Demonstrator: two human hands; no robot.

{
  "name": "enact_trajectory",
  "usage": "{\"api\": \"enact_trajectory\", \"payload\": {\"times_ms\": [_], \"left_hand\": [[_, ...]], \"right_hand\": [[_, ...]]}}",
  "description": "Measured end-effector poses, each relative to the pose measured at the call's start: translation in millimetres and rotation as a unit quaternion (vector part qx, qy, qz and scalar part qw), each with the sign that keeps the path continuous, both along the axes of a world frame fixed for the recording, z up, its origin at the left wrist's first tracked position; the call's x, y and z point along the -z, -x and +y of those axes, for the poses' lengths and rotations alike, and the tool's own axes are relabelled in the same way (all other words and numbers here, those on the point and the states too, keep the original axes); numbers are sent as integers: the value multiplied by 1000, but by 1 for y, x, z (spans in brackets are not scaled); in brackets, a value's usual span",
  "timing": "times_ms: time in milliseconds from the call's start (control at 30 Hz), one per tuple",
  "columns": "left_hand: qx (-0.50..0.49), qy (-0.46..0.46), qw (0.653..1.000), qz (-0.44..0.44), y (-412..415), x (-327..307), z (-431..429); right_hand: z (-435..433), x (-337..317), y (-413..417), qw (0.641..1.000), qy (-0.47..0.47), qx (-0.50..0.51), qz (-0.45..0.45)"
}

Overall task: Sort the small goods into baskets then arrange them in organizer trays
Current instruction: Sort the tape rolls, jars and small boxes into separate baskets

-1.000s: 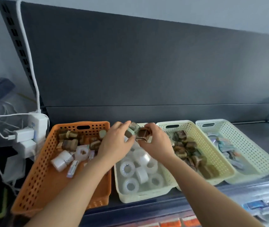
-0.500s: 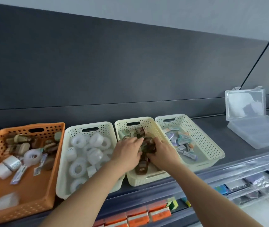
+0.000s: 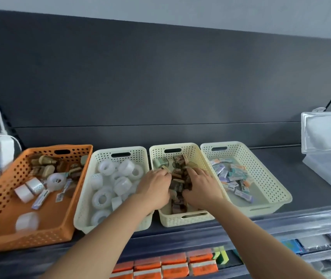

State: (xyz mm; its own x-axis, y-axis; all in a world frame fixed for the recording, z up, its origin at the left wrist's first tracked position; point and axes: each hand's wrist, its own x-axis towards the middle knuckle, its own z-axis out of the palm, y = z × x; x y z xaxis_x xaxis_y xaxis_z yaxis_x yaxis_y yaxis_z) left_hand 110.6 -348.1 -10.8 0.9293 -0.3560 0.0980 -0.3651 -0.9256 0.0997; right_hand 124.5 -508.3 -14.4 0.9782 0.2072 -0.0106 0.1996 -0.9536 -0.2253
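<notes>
- Head view: both hands lie palm-down in the third basket [image 3: 192,153] from the shelf's [image 3: 281,170] left end, with the left hand [image 3: 155,188] and right hand [image 3: 202,188] flanking the brown tape rolls [image 3: 177,186].
- Their fingers bend into the pile; I cannot tell whether either grips a roll.
- Risk: this basket stands near the shelf's front edge, so a hard downward push could tip it or flick rolls into the white-roll basket [image 3: 108,156].

My shelf: four baskets and one case.
On the dark shelf [image 3: 281,160], an orange basket [image 3: 1,200] sits at the left end. A white basket [image 3: 84,198], a cream basket [image 3: 182,220] and a pale basket [image 3: 261,178] follow close along the front edge. A clear organizer case [image 3: 329,176] lies open at the right end.
</notes>
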Motion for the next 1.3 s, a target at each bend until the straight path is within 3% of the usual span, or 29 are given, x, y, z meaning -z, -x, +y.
{"api": "enact_trajectory", "payload": {"times_ms": [167,333,533,767,1100,1300], "left_hand": [[-57,29,998,-25,4,-17,38],[-148,-21,987,-59,15,-29,99],[-251,-52,965,-50,38,-32,180],[-319,-78,944,26,46,-10,270],[-300,-60,949,75,15,29,337],[-277,-26,956,89,0,33,350]], "right_hand": [[33,-9,-9,998,-31,-49,-38],[84,-17,-14,988,-66,-130,-45],[165,-24,-16,971,-64,-226,-36],[266,-21,-14,949,-30,-312,-37],[352,12,-33,946,93,-311,11],[367,19,-40,936,154,-316,-28]]}}
